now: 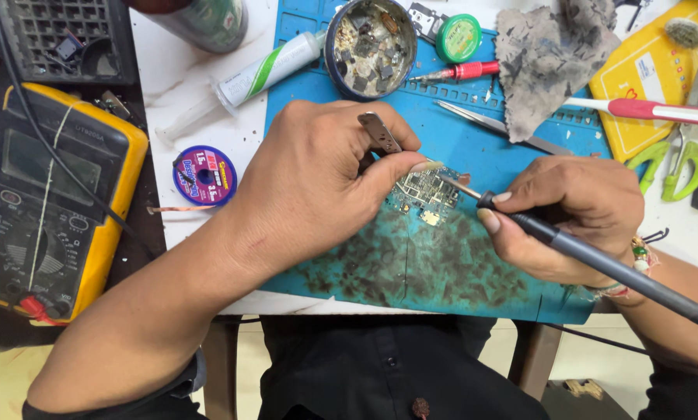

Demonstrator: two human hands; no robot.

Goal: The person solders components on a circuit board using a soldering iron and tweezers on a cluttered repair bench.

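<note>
A pair of metal tweezers [382, 134] is pinched in the closed fingers of the left hand [318, 183], with the tips brought down onto a small circuit board [425, 192] lying just under the thumb. A soldering iron [590, 257] is gripped pen-fashion by the right hand [570, 218], all fingers curled round its dark handle, and its tip is laid against the board's right edge. The board is set between the two hands on a stained blue work mat [442, 264]. Just beyond the left hand a round tin of scrap parts [370, 48] and a syringe of paste [256, 74] are seen. A grey rag [547, 58] lies beyond the right hand. A yellow multimeter [54, 202] and a small solder-wick spool [204, 176] are placed left of the left wrist
</note>
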